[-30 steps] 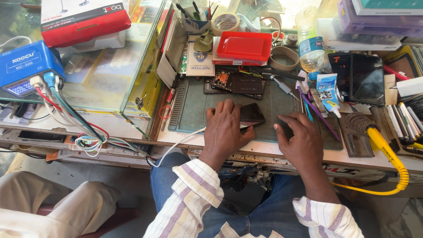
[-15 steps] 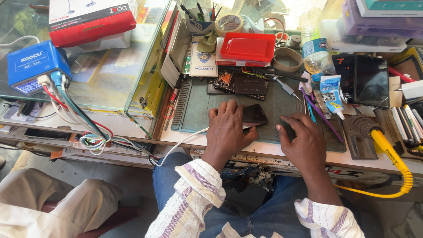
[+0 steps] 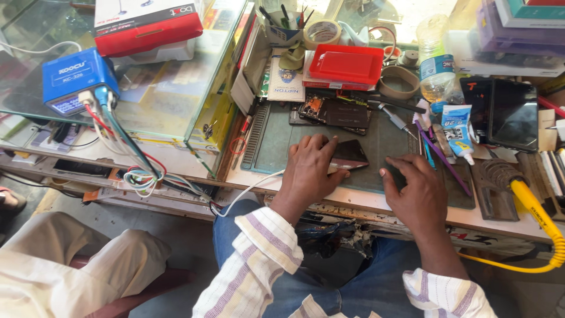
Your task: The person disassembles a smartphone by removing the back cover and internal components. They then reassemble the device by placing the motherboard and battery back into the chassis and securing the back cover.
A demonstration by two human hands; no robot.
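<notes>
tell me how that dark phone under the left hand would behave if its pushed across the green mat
The dark phone looks flat, thin and rigid, so it would probably slide as one piece rather than roll or tip. Its glossy surface may feel slippery under the left hand, though the green mat likely adds grip. Probably fragile.

Phone on mat, tray behind, bottle right

Person is wearing: white shirt with purple and tan stripes, cuffs rolled above wrists; blue denim jeans; bare hands, no rings showing.
</notes>
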